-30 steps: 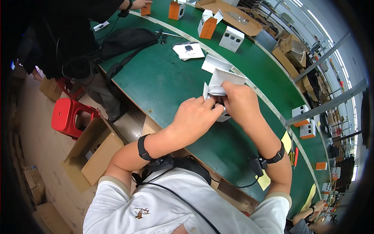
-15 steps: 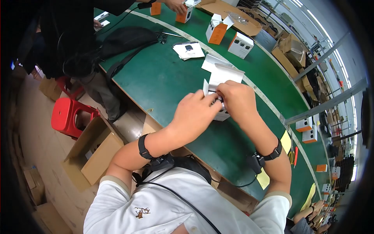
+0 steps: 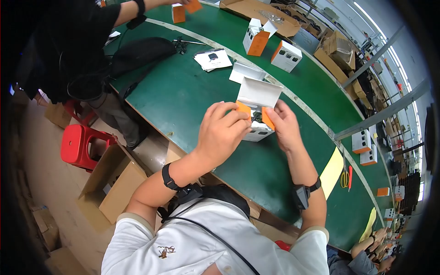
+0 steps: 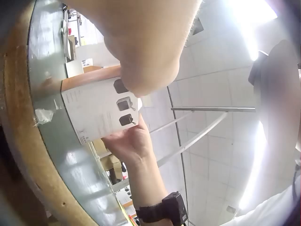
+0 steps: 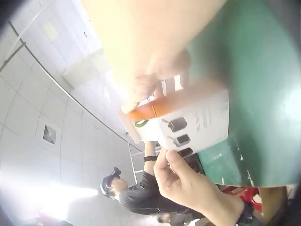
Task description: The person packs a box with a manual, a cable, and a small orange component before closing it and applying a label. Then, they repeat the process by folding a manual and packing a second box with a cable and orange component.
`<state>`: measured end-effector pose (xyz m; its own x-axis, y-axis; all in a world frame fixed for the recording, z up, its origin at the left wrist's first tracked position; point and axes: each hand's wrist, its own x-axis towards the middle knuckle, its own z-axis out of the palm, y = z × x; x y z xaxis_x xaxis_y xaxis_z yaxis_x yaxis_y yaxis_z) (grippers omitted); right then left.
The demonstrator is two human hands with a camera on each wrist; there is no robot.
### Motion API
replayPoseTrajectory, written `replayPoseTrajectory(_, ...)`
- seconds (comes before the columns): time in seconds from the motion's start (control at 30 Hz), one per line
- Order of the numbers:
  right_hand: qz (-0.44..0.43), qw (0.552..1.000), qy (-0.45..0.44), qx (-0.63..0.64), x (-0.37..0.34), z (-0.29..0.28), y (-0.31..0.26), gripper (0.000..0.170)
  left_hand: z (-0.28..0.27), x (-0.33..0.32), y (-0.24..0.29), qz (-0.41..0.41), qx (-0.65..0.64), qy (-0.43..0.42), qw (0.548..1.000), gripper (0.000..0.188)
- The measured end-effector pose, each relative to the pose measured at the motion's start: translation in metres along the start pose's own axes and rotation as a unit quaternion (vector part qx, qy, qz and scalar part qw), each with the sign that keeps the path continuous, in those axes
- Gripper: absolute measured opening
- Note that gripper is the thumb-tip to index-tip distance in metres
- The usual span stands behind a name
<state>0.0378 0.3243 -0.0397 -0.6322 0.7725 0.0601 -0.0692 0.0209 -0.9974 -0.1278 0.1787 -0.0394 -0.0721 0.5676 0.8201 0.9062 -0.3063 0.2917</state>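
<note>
A white box with orange side flaps [image 3: 258, 133] stands on the green table, its white lid [image 3: 260, 91] raised on the far side. Something dark lies in its opening. My left hand [image 3: 222, 133] has curled fingers at the left orange flap. The right orange flap [image 3: 267, 118] is pinched by my right hand [image 3: 285, 124]. Device pictures mark the box side [image 4: 99, 113] in the left wrist view, my right hand [image 4: 133, 145] beside it. In the right wrist view my left hand's [image 5: 190, 186] thumb and finger grip the box edge.
White leaflets [image 3: 213, 59] lie beyond the box, with a folded white carton piece [image 3: 246, 72] nearer. An open box [image 3: 256, 40] and a closed one [image 3: 286, 56] stand farther back. Scissors [image 3: 344, 178] lie right. Another person stands left, beside a black bag [image 3: 144, 55].
My hands have moved apart from over the opening, the right one rightwards; both orange flaps now show. The other person's hand has moved left and holds an orange piece. The head view has shifted slightly.
</note>
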Motion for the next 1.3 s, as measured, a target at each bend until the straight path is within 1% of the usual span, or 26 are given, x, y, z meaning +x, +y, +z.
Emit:
replayPoseTrajectory(0.03,0.036,0.999,-0.004,0.015,0.0,0.005,-0.004,0.036,0.0,0.0,0.0,0.002,0.001,-0.003,1.0,0.021)
replayPoseTrajectory(0.1,-0.061,0.989,0.021,-0.131,-0.006,0.011,-0.021,0.036,0.0,0.0,-0.001,-0.005,-0.014,-0.004,1.0,0.021)
replayPoseTrajectory(0.13,-0.064,0.989,0.021,-0.13,-0.011,0.012,-0.027,0.036,0.0,0.001,-0.001,-0.003,-0.012,-0.003,1.0,0.021)
replayPoseTrajectory(0.2,-0.146,0.986,-0.055,-0.063,-0.026,0.012,-0.033,0.038,0.0,0.0,0.001,-0.044,-0.037,-0.008,0.998,0.023)
replayPoseTrajectory(0.23,-0.156,0.984,-0.078,-0.043,-0.03,0.009,-0.029,0.038,0.003,-0.002,0.003,-0.042,-0.036,-0.008,0.998,0.023)
replayPoseTrajectory(0.27,-0.189,0.976,-0.077,-0.076,-0.028,0.005,-0.019,0.038,0.006,-0.004,0.004,-0.1,-0.099,0.044,0.989,0.025)
replayPoseTrajectory(0.3,-0.222,0.966,-0.075,-0.108,-0.026,0.004,-0.013,0.037,0.006,-0.003,0.007,-0.157,-0.161,0.096,0.97,0.027)
replayPoseTrajectory(0.33,-0.223,0.966,-0.072,-0.106,-0.027,0.002,-0.01,0.037,0.004,0.0,0.009,-0.154,-0.161,0.093,0.97,0.027)
replayPoseTrajectory(0.4,-0.273,0.946,-0.101,-0.142,-0.028,0.001,-0.008,0.033,0.0,0.007,0.011,-0.192,-0.199,0.106,0.955,0.03)
replayPoseTrajectory(0.43,-0.272,0.947,-0.099,-0.141,-0.029,0.0,-0.005,0.033,-0.001,0.006,0.008,-0.193,-0.199,0.104,0.955,0.03)
replayPoseTrajectory(0.5,-0.275,0.939,-0.073,-0.192,-0.027,-0.002,-0.002,0.03,-0.002,0.004,-0.002,-0.078,-0.099,0.006,0.992,0.031)
replayPoseTrajectory(0.53,-0.276,0.939,-0.074,-0.192,-0.026,-0.002,-0.004,0.03,-0.001,0.004,-0.003,-0.07,-0.086,0.015,0.994,0.03)
replayPoseTrajectory(0.67,-0.282,0.933,-0.07,-0.214,-0.023,-0.005,-0.013,0.03,0.002,0.006,-0.003,-0.076,-0.085,0.013,0.993,0.03)
replayPoseTrajectory(0.73,-0.288,0.929,-0.074,-0.221,-0.022,-0.008,-0.012,0.03,0.001,0.007,-0.004,-0.066,-0.081,0.004,0.995,0.031)
replayPoseTrajectory(0.8,-0.313,0.908,-0.103,-0.259,-0.022,-0.012,-0.01,0.031,-0.001,0.003,-0.005,-0.057,-0.081,0.007,0.995,0.032)
replayPoseTrajectory(0.9,-0.287,0.922,-0.111,-0.233,-0.03,-0.009,-0.008,0.029,-0.003,-0.004,-0.002,-0.044,-0.079,0.006,0.996,0.034)
replayPoseTrajectory(0.93,-0.31,0.918,-0.12,-0.217,-0.028,-0.012,-0.001,0.035,-0.003,-0.005,-0.001,-0.043,-0.074,0.007,0.996,0.035)
replayPoseTrajectory(0.97,-0.311,0.918,-0.117,-0.219,-0.028,-0.014,0.005,0.035,-0.002,-0.007,0.0,-0.04,-0.077,0.007,0.996,0.035)
replayPoseTrajectory(1.03,-0.251,0.943,-0.122,-0.183,-0.03,-0.013,0.01,0.042,0.001,-0.005,0.001,-0.056,-0.055,-0.011,0.997,0.039)
replayPoseTrajectory(1.07,-0.253,0.937,-0.118,-0.209,-0.031,-0.014,0.007,0.049,0.002,-0.004,0.003,-0.051,-0.057,-0.009,0.997,0.039)
replayPoseTrajectory(1.1,-0.256,0.936,-0.116,-0.211,-0.03,-0.013,0.002,0.049,0.002,-0.002,0.006,-0.042,-0.049,-0.014,0.998,0.039)
replayPoseTrajectory(1.17,-0.297,0.908,-0.106,-0.275,-0.029,-0.008,-0.002,0.049,0.005,-0.007,0.008,-0.03,-0.041,-0.023,0.998,0.04)
replayPoseTrajectory(1.2,-0.313,0.9,-0.104,-0.286,-0.027,-0.007,0.002,0.05,0.009,-0.012,0.006,-0.022,-0.036,-0.017,0.999,0.039)
replayPoseTrajectory(1.3,-0.315,0.908,-0.106,-0.254,-0.03,-0.006,0.005,0.05,0.013,-0.023,0.007,-0.021,-0.043,0.0,0.999,0.035)
